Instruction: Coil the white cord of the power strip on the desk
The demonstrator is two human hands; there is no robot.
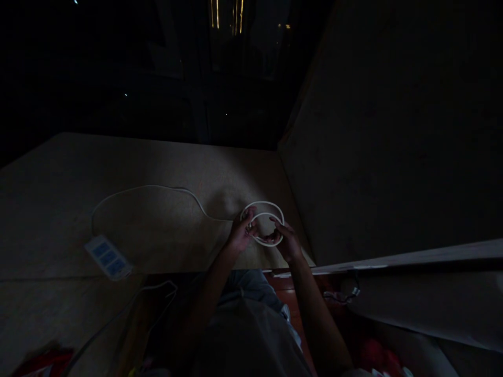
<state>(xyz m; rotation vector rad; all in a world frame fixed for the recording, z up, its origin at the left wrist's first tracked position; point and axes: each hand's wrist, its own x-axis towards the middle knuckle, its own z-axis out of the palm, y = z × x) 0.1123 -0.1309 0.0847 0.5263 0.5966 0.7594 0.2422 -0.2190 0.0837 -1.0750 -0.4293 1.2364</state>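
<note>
L hand (239, 235) pinches the coiled white cable (262, 202) on 1 side, R hand (290, 243) on the other, over the table (173, 246) near its front edge. Best keep loops even, w/ slack toward the power strip (108, 257).

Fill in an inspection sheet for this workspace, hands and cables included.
Surface: pale tabletop, dimly lit.
Job's things: white cable, looped, leading left to a white block with three blue panels.
Clutter: red item, lower left, too dark to identify.
Hands: left hand and right hand both hold the white cable.
Cables: besides that one, a pale cord lower left, wiring lower right.
Surroundings: tall panel on the right; darkness beyond the far edge.
</note>
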